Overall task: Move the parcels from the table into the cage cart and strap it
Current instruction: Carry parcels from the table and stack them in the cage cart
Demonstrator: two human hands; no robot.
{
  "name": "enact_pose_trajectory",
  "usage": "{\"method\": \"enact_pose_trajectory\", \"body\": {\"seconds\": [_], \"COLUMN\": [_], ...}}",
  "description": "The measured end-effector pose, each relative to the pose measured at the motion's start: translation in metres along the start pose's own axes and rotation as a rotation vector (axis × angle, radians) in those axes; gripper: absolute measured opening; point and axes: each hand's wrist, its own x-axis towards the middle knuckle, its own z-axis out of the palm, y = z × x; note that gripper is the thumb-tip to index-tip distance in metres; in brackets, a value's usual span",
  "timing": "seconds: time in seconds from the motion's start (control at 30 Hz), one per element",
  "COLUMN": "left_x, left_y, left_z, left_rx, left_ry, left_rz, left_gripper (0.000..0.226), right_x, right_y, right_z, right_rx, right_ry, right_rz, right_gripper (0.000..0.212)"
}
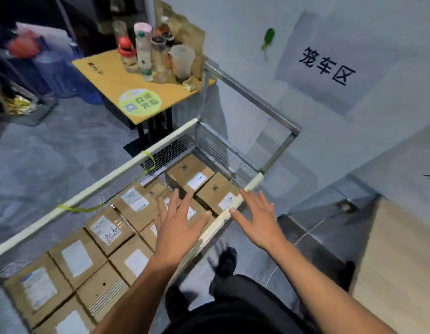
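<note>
The cage cart [127, 165], with metal mesh walls and white padded top rails, lies below me and holds several brown cardboard parcels [108, 230] with white labels, packed side by side. A yellow-green strap [149, 162] hangs from the far rail. My left hand [178, 220] hovers with fingers spread over the parcels near the cart's near rail [209, 232]. My right hand [255, 218] is spread too, just outside that rail, its thumb close to the rail. Neither hand holds anything.
A small yellow table [117, 88] with bottles and cups stands beyond the cart. A pale wall with black characters [327, 66] is on the right, a light wooden surface [397, 261] at lower right. My dark shoes [226, 261] stand on grey floor.
</note>
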Motion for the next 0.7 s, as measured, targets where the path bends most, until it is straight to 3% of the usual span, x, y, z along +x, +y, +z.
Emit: {"method": "enact_pose_trajectory", "body": {"seconds": [0.13, 0.37, 0.57, 0.7], "left_x": [0.019, 0.025, 0.004, -0.021], "left_y": [0.059, 0.184, 0.291, 0.352], "left_z": [0.005, 0.05, 0.101, 0.145], "left_rx": [0.087, 0.149, 0.174, 0.149], "left_ry": [-0.069, -0.191, -0.31, -0.398], "left_rz": [0.193, 0.515, 0.69, 0.804], "left_gripper": [0.088, 0.095, 0.105, 0.098], "right_x": [-0.018, -0.077, -0.14, -0.187], "right_y": [0.019, 0.086, 0.168, 0.216], "right_z": [-0.037, -0.104, -0.154, -0.169], "right_rx": [0.072, 0.189, 0.261, 0.339], "right_ry": [0.181, 0.476, 0.692, 0.843], "right_rz": [0.11, 0.304, 0.475, 0.573], "right_gripper": [0.092, 0.074, 0.08, 0.08]}}
